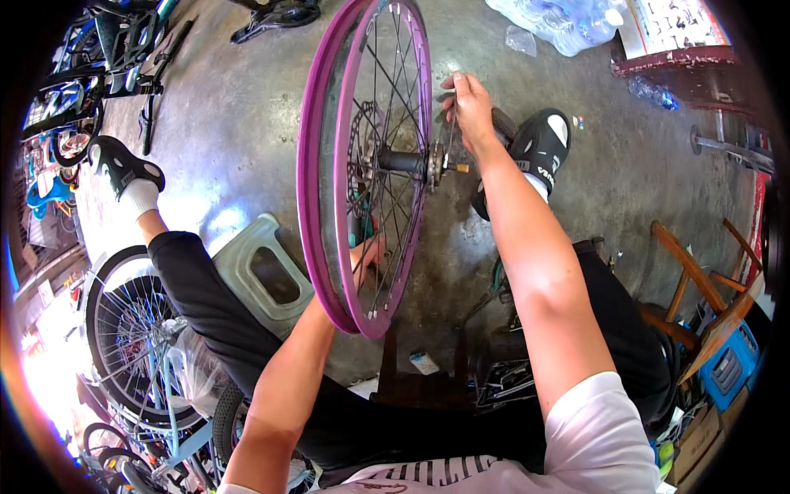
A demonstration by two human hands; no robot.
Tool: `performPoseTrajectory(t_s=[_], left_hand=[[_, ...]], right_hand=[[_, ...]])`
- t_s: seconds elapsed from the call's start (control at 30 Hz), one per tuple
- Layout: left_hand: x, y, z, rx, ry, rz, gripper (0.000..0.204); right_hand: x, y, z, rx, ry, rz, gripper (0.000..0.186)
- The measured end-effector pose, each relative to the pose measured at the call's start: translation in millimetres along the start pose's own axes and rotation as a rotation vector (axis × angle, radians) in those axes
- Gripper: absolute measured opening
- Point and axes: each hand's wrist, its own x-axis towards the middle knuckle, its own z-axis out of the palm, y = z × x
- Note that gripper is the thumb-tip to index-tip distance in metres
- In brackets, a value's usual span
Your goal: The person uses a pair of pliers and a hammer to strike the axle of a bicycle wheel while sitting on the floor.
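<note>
A bicycle wheel (310, 173) with a purple rim, dark spokes and a black hub stands upright before me, without a tyre. My right hand (471, 111) is closed in a pinch, to the right of the rim. From its fingers a thin metal spoke (450, 136) runs down to the hub flange (434, 167). A brass-coloured axle end sticks out beside it. My left hand (372, 249) is low behind the rim and spokes, its fingers curled by a teal and black tool (360, 226). Spokes hide much of that grip and the tool's kind.
A grey-green plastic stool (262, 267) lies left of the wheel. Bicycles and a spoked wheel (136, 337) crowd the left side. Tools (506, 383) lie in a dark box below. A wooden stool (699, 280) and blue plastic stool (728, 366) are at right; wrapped bottles (564, 20) lie ahead.
</note>
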Motion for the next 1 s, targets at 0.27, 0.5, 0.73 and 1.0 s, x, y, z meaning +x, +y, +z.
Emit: performPoseTrajectory(t_s=[0.27, 0.5, 0.73, 1.0], left_hand=[[22.2, -7.6, 5.2, -0.081, -0.042, 0.125, 0.021], [8.7, -6.3, 11.7, -0.223, 0.001, 0.021, 0.021], [23.3, -6.9, 29.5, -0.25, 0.02, 0.049, 0.024], [47.1, -33.8, 21.9, -0.291, 0.025, 0.05, 0.023]], right_hand=[[-4.0, 27.7, -13.7, -0.04, -0.038, 0.186, 0.033], [-70.4, 51.7, -25.2, -0.195, 0.069, 0.451, 0.036], [-170.0, 53.9, -31.3, -0.32, 0.122, 0.542, 0.066], [-286.6, -29.3, -15.7, -0.75, 0.016, 0.383, 0.094]])
